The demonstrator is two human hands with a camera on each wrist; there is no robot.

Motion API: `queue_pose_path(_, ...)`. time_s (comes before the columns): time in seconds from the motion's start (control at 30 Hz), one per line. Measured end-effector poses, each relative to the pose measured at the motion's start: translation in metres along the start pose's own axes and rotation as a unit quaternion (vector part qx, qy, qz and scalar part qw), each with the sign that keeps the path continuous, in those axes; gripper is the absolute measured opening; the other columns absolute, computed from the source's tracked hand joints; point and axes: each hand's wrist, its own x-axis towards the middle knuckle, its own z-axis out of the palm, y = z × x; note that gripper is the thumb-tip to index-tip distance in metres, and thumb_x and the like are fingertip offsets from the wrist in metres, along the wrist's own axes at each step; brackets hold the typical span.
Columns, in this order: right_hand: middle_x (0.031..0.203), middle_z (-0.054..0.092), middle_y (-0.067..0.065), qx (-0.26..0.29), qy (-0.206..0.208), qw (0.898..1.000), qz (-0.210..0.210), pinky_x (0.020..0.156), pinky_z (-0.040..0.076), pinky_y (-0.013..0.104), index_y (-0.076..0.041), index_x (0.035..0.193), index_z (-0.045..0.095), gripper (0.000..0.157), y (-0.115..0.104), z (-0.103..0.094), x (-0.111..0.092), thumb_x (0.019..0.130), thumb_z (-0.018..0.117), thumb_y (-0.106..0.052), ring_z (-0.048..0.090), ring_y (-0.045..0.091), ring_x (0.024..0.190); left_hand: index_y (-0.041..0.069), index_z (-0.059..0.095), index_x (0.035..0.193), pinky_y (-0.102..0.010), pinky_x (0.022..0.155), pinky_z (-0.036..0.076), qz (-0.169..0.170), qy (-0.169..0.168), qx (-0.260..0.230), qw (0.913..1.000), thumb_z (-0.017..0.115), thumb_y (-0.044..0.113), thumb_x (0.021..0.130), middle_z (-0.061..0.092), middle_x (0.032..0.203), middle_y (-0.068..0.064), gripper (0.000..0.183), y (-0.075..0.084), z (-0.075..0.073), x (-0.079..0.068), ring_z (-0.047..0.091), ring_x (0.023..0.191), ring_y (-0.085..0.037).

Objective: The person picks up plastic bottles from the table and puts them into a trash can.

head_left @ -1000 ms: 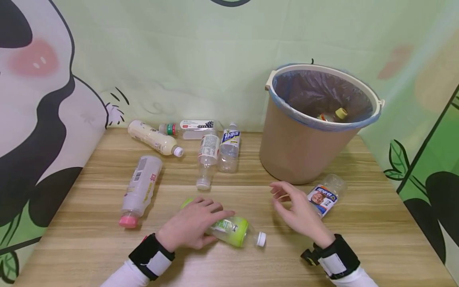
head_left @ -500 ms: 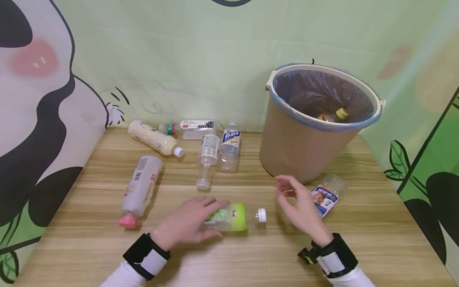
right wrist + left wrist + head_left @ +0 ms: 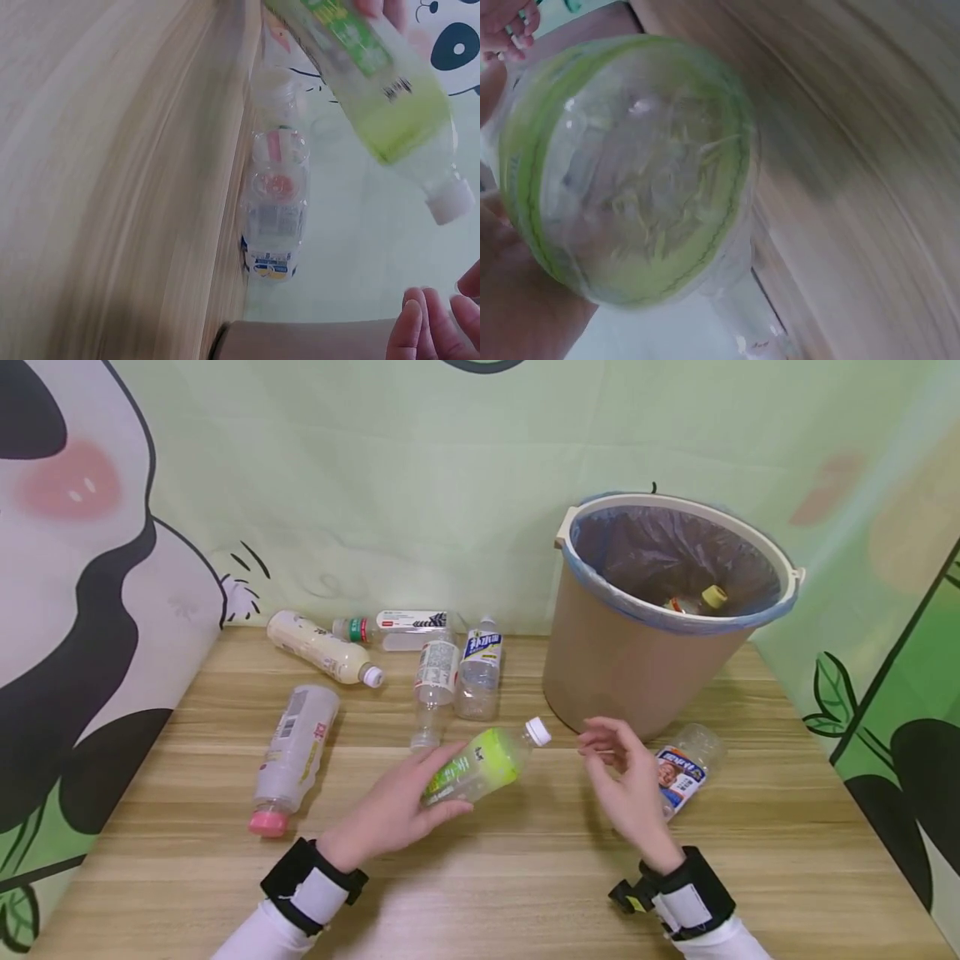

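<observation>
Two hands (image 3: 390, 814) (image 3: 626, 789) apart, left gripping green-labelled bottle (image 3: 483, 764), bin rim (image 3: 675, 621) beyond

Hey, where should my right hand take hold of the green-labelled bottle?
Probably the neck of the green-labelled bottle, below the white cap, coming from the right: the left hand grips the other end, while this narrower end sticks out uncovered toward the right hand.
</observation>
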Motion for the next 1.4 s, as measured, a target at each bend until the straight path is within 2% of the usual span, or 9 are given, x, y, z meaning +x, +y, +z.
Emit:
queue_pose_path(0.13,0.095,0.064,0.015,0.018,0.000,1.000,0.006,0.073,0.053,0.019,0.006,0.115,0.056,0.039,-0.003,0.006,-0.001,0.079,0.052,0.021,0.062,0.030,0.083,0.027,0.030,0.147,-0.037,0.082,0.050,-0.024,0.025,-0.054,0.9979,0.060,0.047,0.088,0.052,0.127,0.002,0.070,0.001,-0.001,0.004,0.054,0.101,-0.014)
queue_pose_path(0.3,0.097,0.062,0.020,0.027,-0.019,0.999,0.019,0.072,0.053,0.021,0.007,0.116,0.055,0.039,-0.013,0.016,-0.001,0.079,0.052,0.022,0.061,0.036,0.085,0.029,0.027,0.148,-0.038,0.078,0.051,-0.056,0.039,-0.134,0.9886,0.056,0.045,0.091,0.053,0.121,0.001,0.066,0.007,-0.001,0.011,0.055,0.098,-0.016)
queue_pose_path(0.53,0.101,0.062,0.021,0.043,-0.035,0.998,0.028,0.074,0.053,0.022,0.004,0.120,0.053,0.040,-0.019,0.032,0.001,0.082,0.054,0.018,0.061,0.035,0.090,0.026,0.025,0.148,-0.044,0.087,0.051,-0.075,0.042,-0.230,0.9693,0.056,0.035,0.094,0.049,0.131,-0.005,0.063,0.019,0.000,0.024,0.053,0.110,-0.022)
queue_pose_path(0.7,0.107,0.062,0.017,0.053,-0.043,0.998,0.012,0.076,0.052,0.021,-0.001,0.125,0.053,0.041,-0.015,0.040,0.001,0.087,0.056,0.010,0.060,0.032,0.095,0.014,0.027,0.146,-0.045,0.089,0.051,-0.093,0.066,-0.290,0.9502,0.055,0.022,0.096,0.050,0.130,-0.015,0.058,0.043,-0.009,0.033,0.054,0.111,-0.029)
queue_pose_path(0.8,0.112,0.060,0.018,0.049,-0.048,0.998,0.000,0.078,0.053,0.024,-0.002,0.131,0.050,0.045,-0.016,0.044,0.002,0.088,0.055,0.008,0.059,0.032,0.098,0.008,0.029,0.144,-0.045,0.090,0.050,-0.111,0.091,-0.305,0.9414,0.054,0.018,0.096,0.052,0.129,-0.019,0.055,0.057,-0.016,0.036,0.055,0.111,-0.030)
queue_pose_path(0.93,0.120,0.054,0.019,0.038,-0.064,0.997,0.002,0.083,0.053,0.034,-0.004,0.139,0.043,0.051,-0.030,0.048,0.002,0.090,0.053,0.007,0.057,0.034,0.103,0.004,0.029,0.142,-0.046,0.091,0.049,-0.128,0.118,-0.314,0.9333,0.053,0.016,0.096,0.053,0.129,-0.020,0.053,0.064,-0.016,0.040,0.055,0.112,-0.030)
queue_pose_path(1.1,0.131,0.047,0.024,0.030,-0.095,0.995,0.018,0.089,0.050,0.048,0.004,0.143,0.034,0.053,-0.058,0.051,0.003,0.092,0.050,0.006,0.053,0.038,0.111,0.013,0.031,0.141,-0.043,0.088,0.051,-0.126,0.135,-0.325,0.9276,0.054,0.031,0.096,0.054,0.128,-0.011,0.054,0.046,0.007,0.046,0.055,0.110,-0.025)
queue_pose_path(1.17,0.135,0.045,0.024,0.034,-0.106,0.994,0.017,0.091,0.049,0.046,0.003,0.145,0.031,0.054,-0.060,0.052,0.004,0.094,0.049,0.004,0.052,0.036,0.114,0.016,0.030,0.141,-0.042,0.088,0.051,-0.122,0.136,-0.330,0.9262,0.054,0.034,0.095,0.054,0.127,-0.009,0.055,0.038,0.016,0.048,0.055,0.110,-0.022)
queue_pose_path(1.4,0.148,0.031,0.023,0.037,-0.122,0.992,-0.003,0.092,0.049,0.043,0.002,0.147,0.024,0.057,-0.061,0.054,0.006,0.095,0.047,0.001,0.046,0.036,0.122,0.009,0.033,0.140,-0.042,0.092,0.049,-0.106,0.129,-0.328,0.9299,0.051,0.027,0.097,0.053,0.131,-0.013,0.049,0.041,0.020,0.049,0.056,0.113,-0.025)
